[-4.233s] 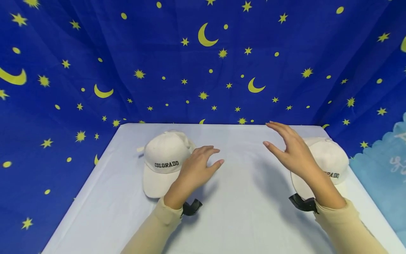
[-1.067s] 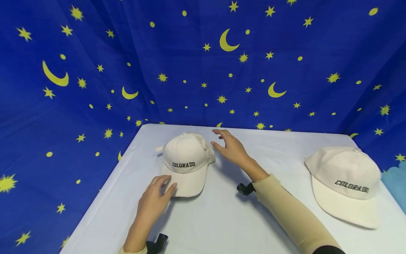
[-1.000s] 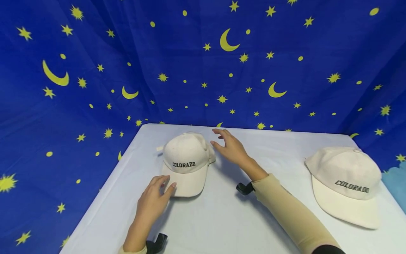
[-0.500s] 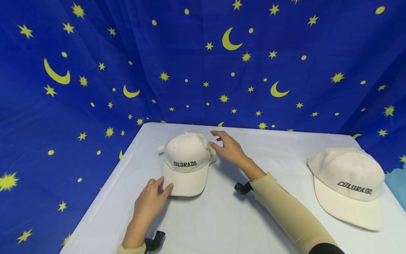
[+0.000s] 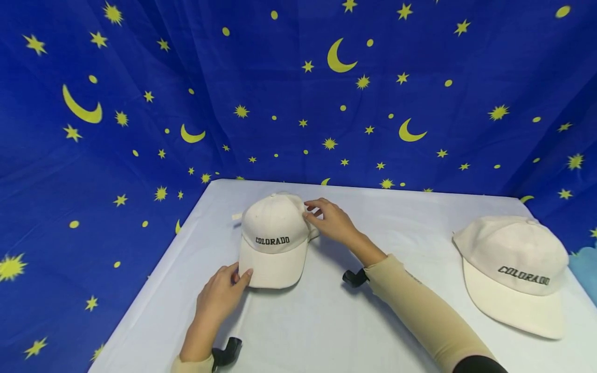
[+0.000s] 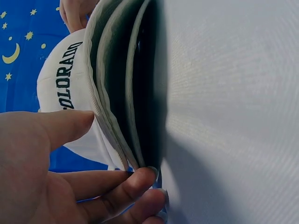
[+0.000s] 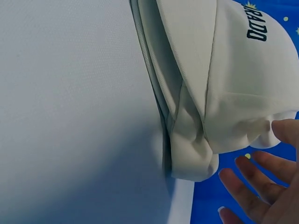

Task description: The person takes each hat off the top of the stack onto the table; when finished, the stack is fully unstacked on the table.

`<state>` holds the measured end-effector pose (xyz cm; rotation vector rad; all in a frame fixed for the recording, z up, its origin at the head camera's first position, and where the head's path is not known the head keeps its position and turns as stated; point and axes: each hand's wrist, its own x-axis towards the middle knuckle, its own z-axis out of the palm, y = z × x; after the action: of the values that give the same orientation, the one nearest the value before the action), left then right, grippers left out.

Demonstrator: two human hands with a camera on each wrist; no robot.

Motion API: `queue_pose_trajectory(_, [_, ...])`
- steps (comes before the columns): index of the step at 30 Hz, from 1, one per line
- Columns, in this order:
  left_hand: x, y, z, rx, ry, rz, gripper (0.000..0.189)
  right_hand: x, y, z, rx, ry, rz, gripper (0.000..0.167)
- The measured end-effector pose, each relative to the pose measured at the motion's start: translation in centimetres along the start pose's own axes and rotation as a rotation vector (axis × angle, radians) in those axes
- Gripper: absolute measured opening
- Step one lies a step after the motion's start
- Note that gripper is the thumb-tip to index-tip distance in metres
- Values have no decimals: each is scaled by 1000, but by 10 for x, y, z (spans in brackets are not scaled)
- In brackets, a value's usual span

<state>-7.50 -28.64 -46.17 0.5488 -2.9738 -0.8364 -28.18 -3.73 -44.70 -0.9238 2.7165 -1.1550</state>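
A white baseball cap [image 5: 272, 233] lettered COLORADO tops a nested stack on the left of the table; three brims [image 6: 112, 93] lie one over another in the left wrist view. At the brim's near-left corner, my left hand [image 5: 218, 294] has its thumb on the top brim and fingers along the stack's edge, pinching it. My right hand [image 5: 333, 221] is beside the back right of the crown. Its thumb is at the cap's rear edge. Its other fingers [image 7: 252, 191] spread apart from the cap in the right wrist view.
Another white COLORADO cap [image 5: 513, 274] sits on the right side of the white-covered table [image 5: 336, 326], brim toward me. A blue curtain [image 5: 261, 67] with yellow moons and stars hangs behind and at the sides. A black wrist mount [image 5: 227, 352] sits under the left wrist.
Both hands have come from mid-table to the left cap stack. Over the last half second, my left thumb and fingers have closed onto the brim, and my right hand has moved in against the crown.
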Motion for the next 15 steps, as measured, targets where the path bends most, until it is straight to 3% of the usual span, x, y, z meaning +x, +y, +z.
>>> queue_pose_trajectory(15, [2,0,-1,-18,-9,-10,36,2,-3,6,40,-4,12,44])
